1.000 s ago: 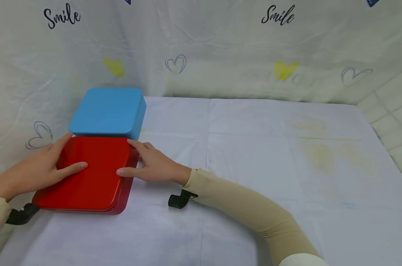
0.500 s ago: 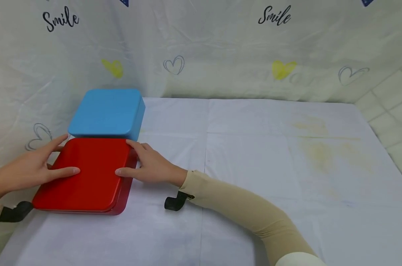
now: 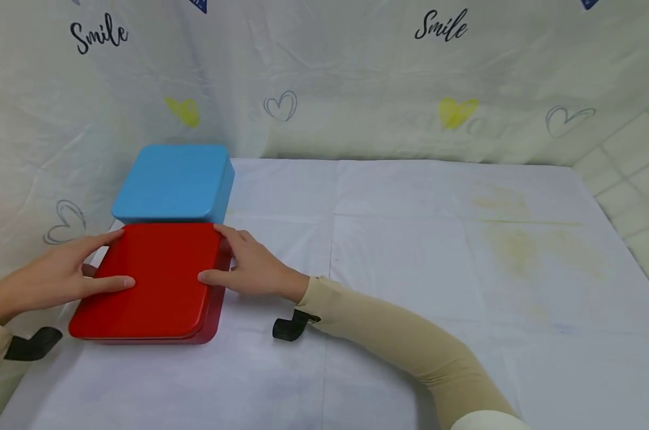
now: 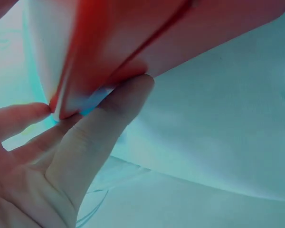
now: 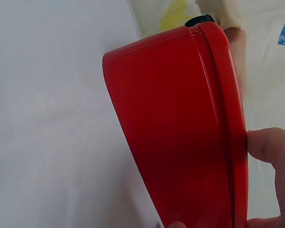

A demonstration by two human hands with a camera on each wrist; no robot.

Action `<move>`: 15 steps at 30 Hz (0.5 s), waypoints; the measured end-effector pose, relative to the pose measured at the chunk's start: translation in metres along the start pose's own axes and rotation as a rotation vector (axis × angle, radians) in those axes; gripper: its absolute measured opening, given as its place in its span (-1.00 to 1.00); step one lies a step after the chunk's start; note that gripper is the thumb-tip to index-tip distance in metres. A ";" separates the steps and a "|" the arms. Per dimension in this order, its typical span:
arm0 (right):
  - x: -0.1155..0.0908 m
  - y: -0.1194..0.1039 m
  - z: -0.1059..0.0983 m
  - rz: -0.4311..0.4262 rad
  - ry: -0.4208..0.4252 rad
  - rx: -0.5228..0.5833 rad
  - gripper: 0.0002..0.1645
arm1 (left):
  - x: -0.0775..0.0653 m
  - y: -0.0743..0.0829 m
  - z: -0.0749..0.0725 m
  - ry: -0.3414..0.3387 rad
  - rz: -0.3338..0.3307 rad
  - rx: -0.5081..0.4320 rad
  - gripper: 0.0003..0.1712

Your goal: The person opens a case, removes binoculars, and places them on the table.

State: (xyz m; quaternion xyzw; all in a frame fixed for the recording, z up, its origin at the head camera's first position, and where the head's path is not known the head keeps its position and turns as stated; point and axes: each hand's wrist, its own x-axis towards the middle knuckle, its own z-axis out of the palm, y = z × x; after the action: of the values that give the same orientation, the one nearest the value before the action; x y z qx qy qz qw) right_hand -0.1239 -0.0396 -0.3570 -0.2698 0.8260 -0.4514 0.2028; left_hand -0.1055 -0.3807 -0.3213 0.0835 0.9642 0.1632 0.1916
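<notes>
A glossy red lidded box (image 3: pixel 163 286) lies at the left of the table. My left hand (image 3: pixel 66 272) grips its left side, thumb on the lid and fingers along the edge. At the opposite side my right hand (image 3: pixel 257 269) holds the box, its thumb on the lid's edge and another finger at the back corner. The seam under the lid of the red box (image 5: pixel 175 128) shows in the right wrist view. Directly behind is a blue box (image 3: pixel 174 182) with rounded corners. Whether the red box touches the table underneath is hidden.
White cloth covers the table (image 3: pixel 399 251), with yellowish stains (image 3: pixel 517 251) at the right. A pale printed curtain (image 3: pixel 345 71) hangs along the back and left. Black wrist mounts (image 3: pixel 291 325) jut below both sleeves.
The left hand first slid left off the lid to the box's side. Since then the red box and both hands have shifted slightly right. The blue box has stayed put.
</notes>
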 end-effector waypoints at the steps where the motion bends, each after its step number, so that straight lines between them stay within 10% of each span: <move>1: -0.001 0.001 -0.001 -0.003 0.003 0.004 0.09 | 0.000 0.000 0.001 0.002 -0.001 -0.001 0.32; 15: -0.007 0.009 -0.009 -0.014 0.035 0.063 0.13 | 0.000 0.011 0.006 -0.047 -0.047 -0.068 0.35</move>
State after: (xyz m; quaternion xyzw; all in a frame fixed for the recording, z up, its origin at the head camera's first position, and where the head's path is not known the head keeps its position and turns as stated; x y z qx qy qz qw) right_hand -0.1256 -0.0258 -0.3593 -0.2610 0.8129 -0.4834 0.1934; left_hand -0.1018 -0.3685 -0.3227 0.0583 0.9550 0.1896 0.2205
